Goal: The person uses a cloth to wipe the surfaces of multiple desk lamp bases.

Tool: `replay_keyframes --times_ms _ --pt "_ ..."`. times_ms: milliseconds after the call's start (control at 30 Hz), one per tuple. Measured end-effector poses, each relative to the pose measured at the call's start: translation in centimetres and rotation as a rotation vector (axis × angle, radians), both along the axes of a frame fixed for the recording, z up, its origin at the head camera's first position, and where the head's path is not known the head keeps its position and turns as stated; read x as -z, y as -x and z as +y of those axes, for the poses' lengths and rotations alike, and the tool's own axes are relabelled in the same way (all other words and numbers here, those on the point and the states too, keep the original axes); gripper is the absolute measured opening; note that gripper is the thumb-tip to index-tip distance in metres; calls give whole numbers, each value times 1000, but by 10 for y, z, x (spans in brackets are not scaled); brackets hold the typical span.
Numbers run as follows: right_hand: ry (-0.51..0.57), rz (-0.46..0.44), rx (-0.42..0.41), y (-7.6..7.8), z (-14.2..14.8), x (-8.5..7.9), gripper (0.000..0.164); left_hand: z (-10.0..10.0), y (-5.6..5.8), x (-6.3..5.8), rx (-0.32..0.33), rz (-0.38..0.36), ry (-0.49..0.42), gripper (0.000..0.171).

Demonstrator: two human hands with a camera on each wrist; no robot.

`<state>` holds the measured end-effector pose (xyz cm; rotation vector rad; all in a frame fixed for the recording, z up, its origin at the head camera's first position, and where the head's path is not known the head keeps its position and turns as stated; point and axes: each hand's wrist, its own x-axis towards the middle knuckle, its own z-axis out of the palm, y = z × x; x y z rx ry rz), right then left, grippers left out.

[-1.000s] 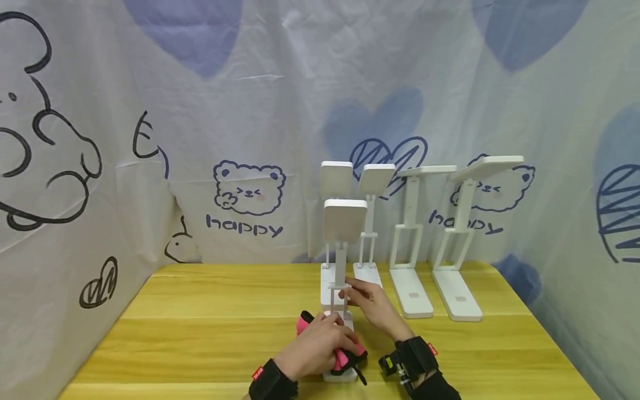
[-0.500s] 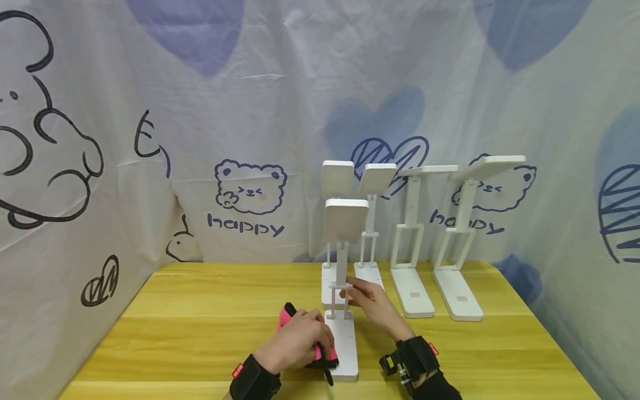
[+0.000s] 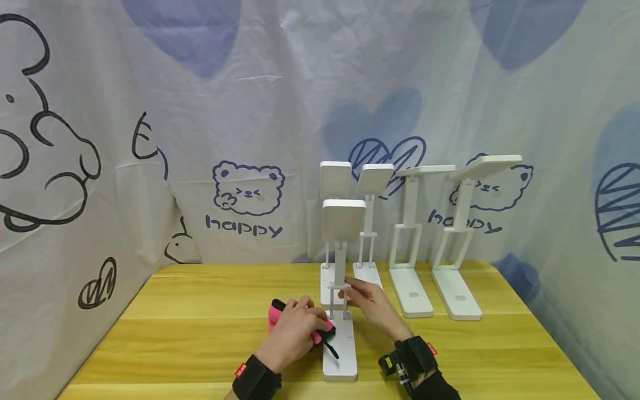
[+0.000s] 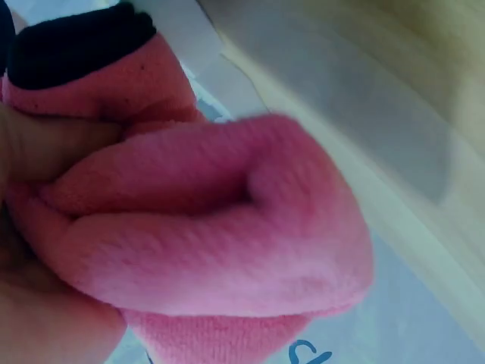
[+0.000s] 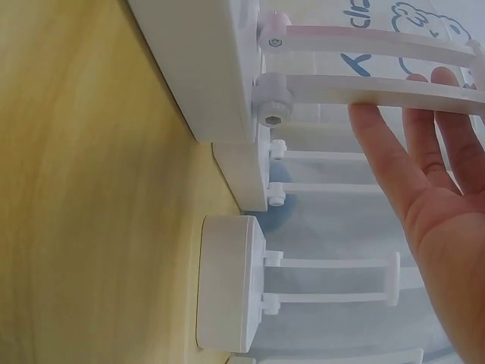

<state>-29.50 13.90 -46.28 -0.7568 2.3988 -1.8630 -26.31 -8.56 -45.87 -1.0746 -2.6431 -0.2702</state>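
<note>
Nearest me stands a white folding stand, with a long flat base, a two-bar lower frame and a tilted panel on top. My right hand holds its lower frame; in the right wrist view the fingers reach around one bar. A bunched pink cloth with black trim is gripped in my left hand, over the left edge of the stand's base. Up close in the left wrist view, the pink cloth looks fluffy and folded, and hides most of what lies under it.
Behind it are more white stands of the same kind: one directly behind, one slightly right, and two farther right. They stand near the back edge of the wooden table, before a printed curtain.
My left hand has moved left with the cloth, from over the base to its left edge, then slightly up toward the hinge. My right hand stays on the frame; the stand has not moved.
</note>
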Motion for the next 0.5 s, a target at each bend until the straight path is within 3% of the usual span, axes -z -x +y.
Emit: replay_keyframes --times_ms 200,500 --pt "12 -30 7 0 -1 1 45 6 2 5 -57 25 7 29" --pt "-5 -14 36 -1 0 0 47 13 1 8 -22 89 38 34"
